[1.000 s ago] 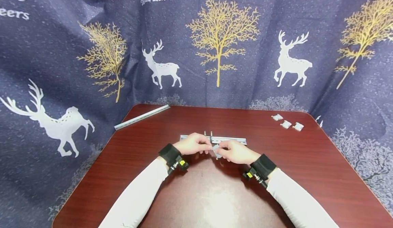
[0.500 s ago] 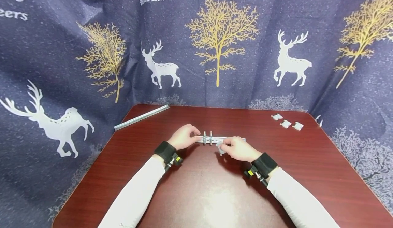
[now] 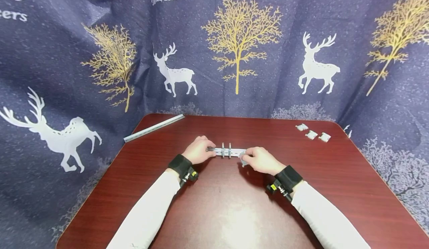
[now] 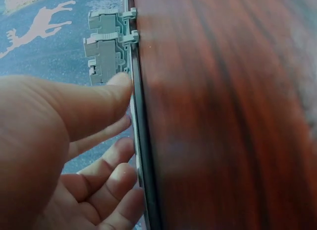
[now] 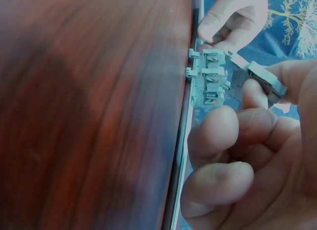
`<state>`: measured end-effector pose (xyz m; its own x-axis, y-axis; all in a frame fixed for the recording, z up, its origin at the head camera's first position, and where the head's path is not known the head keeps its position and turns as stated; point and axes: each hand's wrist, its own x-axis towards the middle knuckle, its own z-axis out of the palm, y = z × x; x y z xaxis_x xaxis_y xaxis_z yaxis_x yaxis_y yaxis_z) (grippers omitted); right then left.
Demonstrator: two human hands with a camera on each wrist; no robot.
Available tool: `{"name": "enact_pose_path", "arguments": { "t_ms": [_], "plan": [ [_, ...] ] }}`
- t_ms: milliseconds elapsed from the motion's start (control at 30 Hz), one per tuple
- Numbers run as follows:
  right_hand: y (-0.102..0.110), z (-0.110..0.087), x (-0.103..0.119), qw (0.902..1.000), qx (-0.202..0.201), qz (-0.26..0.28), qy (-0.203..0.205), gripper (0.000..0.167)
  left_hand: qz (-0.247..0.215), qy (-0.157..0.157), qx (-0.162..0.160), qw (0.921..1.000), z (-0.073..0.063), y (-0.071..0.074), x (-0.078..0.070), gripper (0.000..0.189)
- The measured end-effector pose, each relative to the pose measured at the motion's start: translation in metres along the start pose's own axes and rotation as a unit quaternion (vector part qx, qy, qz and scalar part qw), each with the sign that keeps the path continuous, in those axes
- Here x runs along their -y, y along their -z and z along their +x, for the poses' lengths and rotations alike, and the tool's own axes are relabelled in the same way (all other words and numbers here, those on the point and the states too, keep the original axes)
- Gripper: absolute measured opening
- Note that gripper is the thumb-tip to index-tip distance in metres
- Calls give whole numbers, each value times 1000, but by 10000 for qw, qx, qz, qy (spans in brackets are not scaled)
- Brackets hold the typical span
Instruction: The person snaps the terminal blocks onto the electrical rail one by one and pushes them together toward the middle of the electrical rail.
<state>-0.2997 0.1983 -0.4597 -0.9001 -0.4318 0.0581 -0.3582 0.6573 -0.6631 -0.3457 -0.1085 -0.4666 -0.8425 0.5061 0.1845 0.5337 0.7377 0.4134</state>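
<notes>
A slotted metal DIN rail [image 3: 237,152] lies across the middle of the table, with two thin grey terminal blocks [image 3: 226,150] standing upright on it. My left hand [image 3: 197,150] holds the rail near its left end, thumb on the near side and fingers on the far side. In the left wrist view, the thumb [image 4: 106,98] lies along the rail's edge just short of the mounted blocks. My right hand [image 3: 261,160] pinches a loose grey terminal block [image 5: 267,82] between thumb and fingers, tilted beside the mounted ones. That hand covers the rail's right end in the head view.
Another DIN rail [image 3: 154,128] lies slantwise at the back left of the table [image 3: 214,208]. Three light-coloured small parts [image 3: 311,134] rest at the back right. A dark patterned curtain [image 3: 214,47] hangs behind the table.
My left hand has let go of the loose block and moved left onto the rail's left end. The right hand has carried that block slightly right, beside the rail.
</notes>
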Motion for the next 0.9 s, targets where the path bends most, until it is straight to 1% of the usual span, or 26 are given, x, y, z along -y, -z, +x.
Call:
{"name": "enact_pose_path", "arguments": {
  "t_ms": [133, 267, 467, 567, 667, 700, 733, 767, 800, 867, 900],
  "plan": [
    [0, 4, -1, 9998, -121, -141, -58, 37, -31, 53, 128, 9999, 0, 1, 1, 31],
    [-2, 11, -4, 9991, -281, -244, -192, 40, -27, 94, 162, 9998, 1, 1, 2, 27],
    [-3, 22, -7, 9979, -485, -182, -387, 39, -2, 91, 164, 9998, 2, 0, 2, 22],
    [-3, 28, -8, 9970, -537, -199, -517, 41, -27, 100, 173, 9998, 1, 1, 2, 22],
    [-3, 34, -10, 9965, -538, -192, -613, 44, -35, 27, 139, 9999, 1, 1, 2, 23],
    [-2, 36, -10, 9966, -511, -162, -633, 44, -47, -117, 71, 9999, 4, -5, 13, 24],
    [-2, 38, -10, 9966, -492, -156, -642, 45, -50, -124, 80, 9999, 5, -6, 14, 24],
    [-4, 41, -20, 9977, -498, -83, -463, 46, -56, -132, 77, 9999, 6, -7, 16, 25],
    [-4, 43, -21, 9977, -478, -91, -464, 45, -44, -226, 10, 9997, 9, -15, 25, 26],
    [-4, 46, -20, 9976, -430, -136, -523, 45, 2, -299, -20, 9996, 18, -30, 46, 28],
    [-5, 47, -19, 9975, -415, -180, -545, 44, 22, -259, 4, 9997, 18, -30, 46, 28]
  ]
}}
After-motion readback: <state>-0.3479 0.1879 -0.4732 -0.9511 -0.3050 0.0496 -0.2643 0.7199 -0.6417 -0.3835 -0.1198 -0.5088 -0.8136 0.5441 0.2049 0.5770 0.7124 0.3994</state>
